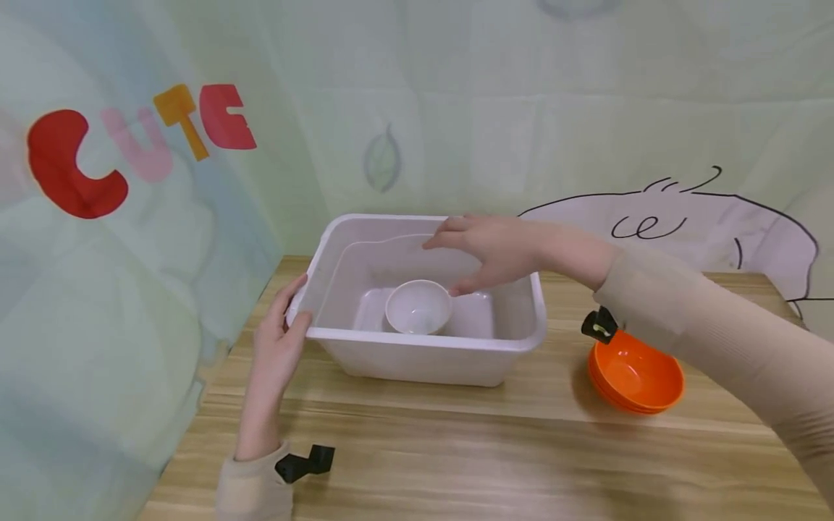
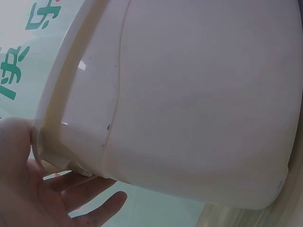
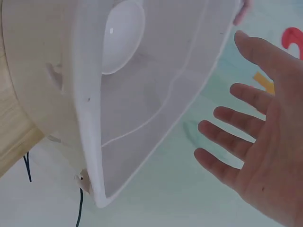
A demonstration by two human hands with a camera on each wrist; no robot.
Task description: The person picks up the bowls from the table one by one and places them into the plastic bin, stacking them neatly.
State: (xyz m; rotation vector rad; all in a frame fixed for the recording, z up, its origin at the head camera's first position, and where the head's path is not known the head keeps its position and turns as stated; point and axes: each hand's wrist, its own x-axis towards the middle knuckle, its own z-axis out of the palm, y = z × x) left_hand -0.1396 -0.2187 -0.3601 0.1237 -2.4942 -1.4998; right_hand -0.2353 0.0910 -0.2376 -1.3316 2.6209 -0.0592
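Observation:
A white plastic tub (image 1: pixel 423 359) stands on the wooden table, and a small white bowl (image 1: pixel 418 307) sits upright on its floor. At the tub's left end, my left hand (image 1: pixel 276 347) grips the rim between thumb and fingers. The left wrist view shows those fingers (image 2: pixel 90 196) reaching under the lip. Over the tub's right side hovers my right hand (image 1: pixel 491 250), its fingers spread and nothing in them. Seen from the right wrist, the palm (image 3: pixel 274 156) faces the tub opening, and the white bowl (image 3: pixel 124 35) lies inside.
A stack of orange bowls (image 1: pixel 635 373) stands on the table (image 1: pixel 417 449) to the right of the tub, below my right forearm. Behind the table hangs a pale printed cloth (image 1: pixel 417 108) with coloured letters on the left. Black straps with small mounts sit on both wrists.

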